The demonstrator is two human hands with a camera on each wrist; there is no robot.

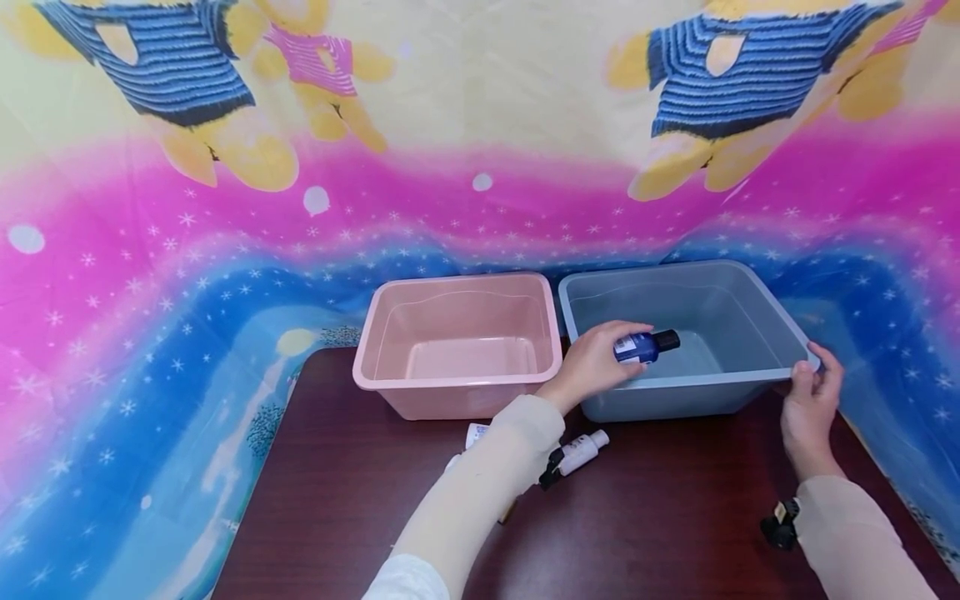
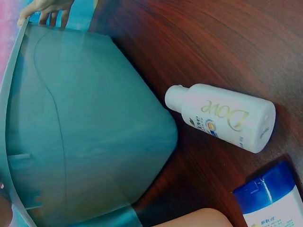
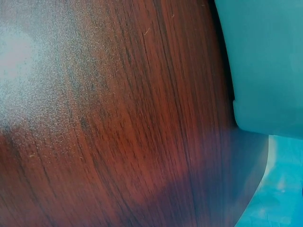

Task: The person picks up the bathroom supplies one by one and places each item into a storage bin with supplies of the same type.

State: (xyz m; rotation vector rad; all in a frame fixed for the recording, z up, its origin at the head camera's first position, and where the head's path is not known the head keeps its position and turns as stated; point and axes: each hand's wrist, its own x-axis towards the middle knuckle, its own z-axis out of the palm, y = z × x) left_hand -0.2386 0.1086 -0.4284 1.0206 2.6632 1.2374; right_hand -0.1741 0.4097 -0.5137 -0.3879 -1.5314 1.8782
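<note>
My left hand (image 1: 597,357) holds a small dark blue bottle (image 1: 634,347) with a black cap, lying nearly level above the grey bin (image 1: 675,400). Its cap points right, over the bin's inside. At the bin's right front corner, my right hand (image 1: 810,412) grips the rim, with the thumb in front and fingers on the outer side. A white Dove bottle (image 2: 227,116) lies on the table before the bin. Near it in the left wrist view is a white container with a blue cap (image 2: 267,189). Only the bin's corner (image 3: 270,71) and table show in the right wrist view.
To the left of the grey bin stands a pink bin (image 1: 465,400). My left forearm partly hides a few small items, among them a white one (image 1: 475,434). The dark wood table (image 1: 330,483) backs onto a printed cloth (image 1: 465,192).
</note>
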